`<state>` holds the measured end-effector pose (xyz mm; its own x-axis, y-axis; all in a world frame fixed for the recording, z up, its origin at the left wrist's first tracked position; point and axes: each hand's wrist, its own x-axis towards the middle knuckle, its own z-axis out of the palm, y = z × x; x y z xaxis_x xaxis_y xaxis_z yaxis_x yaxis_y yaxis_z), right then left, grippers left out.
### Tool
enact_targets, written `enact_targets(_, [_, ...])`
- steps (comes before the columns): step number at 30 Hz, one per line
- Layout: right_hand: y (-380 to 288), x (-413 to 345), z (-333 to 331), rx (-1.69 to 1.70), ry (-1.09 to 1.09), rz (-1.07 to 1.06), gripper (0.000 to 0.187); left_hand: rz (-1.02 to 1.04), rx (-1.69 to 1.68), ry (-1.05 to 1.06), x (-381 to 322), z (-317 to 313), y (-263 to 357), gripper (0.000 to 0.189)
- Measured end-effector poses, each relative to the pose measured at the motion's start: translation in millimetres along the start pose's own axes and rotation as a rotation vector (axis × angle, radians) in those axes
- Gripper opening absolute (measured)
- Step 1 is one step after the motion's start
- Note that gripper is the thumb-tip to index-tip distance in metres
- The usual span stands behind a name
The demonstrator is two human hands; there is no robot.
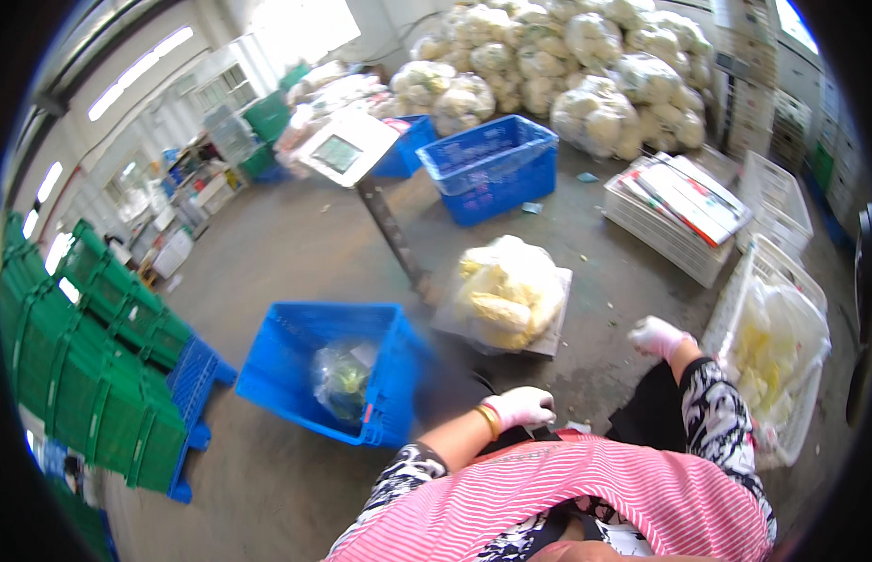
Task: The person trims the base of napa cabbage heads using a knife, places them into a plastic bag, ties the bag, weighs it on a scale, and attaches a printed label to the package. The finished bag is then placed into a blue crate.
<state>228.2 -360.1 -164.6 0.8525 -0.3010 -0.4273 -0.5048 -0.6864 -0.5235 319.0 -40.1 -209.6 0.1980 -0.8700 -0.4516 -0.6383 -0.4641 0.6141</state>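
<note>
My left hand, in a pale glove with a gold bangle at the wrist, hovers near my lap with curled fingers; its palm is hidden. Over to the right, my gloved right hand is closed above the floor, with nothing visible in it. Ahead, a clear plastic bag of pale yellow leafy vegetables rests on the platform of a floor scale. To its left a blue plastic crate holds one clear bag with a green vegetable. Right of my right hand, a white basket contains plastic and yellow leaves.
The scale's post carries a display head. Behind it stands another blue crate. Bagged pale vegetables pile up at the back. Flat boards lie on a white crate. Green crates sit on a blue pallet.
</note>
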Motion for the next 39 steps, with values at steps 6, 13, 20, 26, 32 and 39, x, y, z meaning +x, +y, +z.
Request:
enact_targets(6, [35,-4,-61,-0.090,0.291,0.098,0.031,0.164,0.112,0.371,-27,-68,13,0.036])
enact_targets(13, [75,45,-106,-0.041,0.304,0.269,0.036,0.139,0.086,0.381,20,-138,4,0.029])
enact_targets(20, [214,171,-115,0.211,0.493,0.500,0.044,0.123,0.060,0.124,153,-214,-16,0.036])
enact_targets(26, [356,260,-114,0.919,0.720,0.736,0.032,0.044,0.078,-0.011,288,-264,-30,0.035])
enact_targets(32, [458,292,-129,0.981,1.005,0.857,0.058,0.162,0.051,-0.096,366,-257,-28,0.032])
enact_targets(39, [566,354,-160,0.876,1.064,0.863,0.058,-0.016,0.062,-0.242,387,-247,-22,0.040])
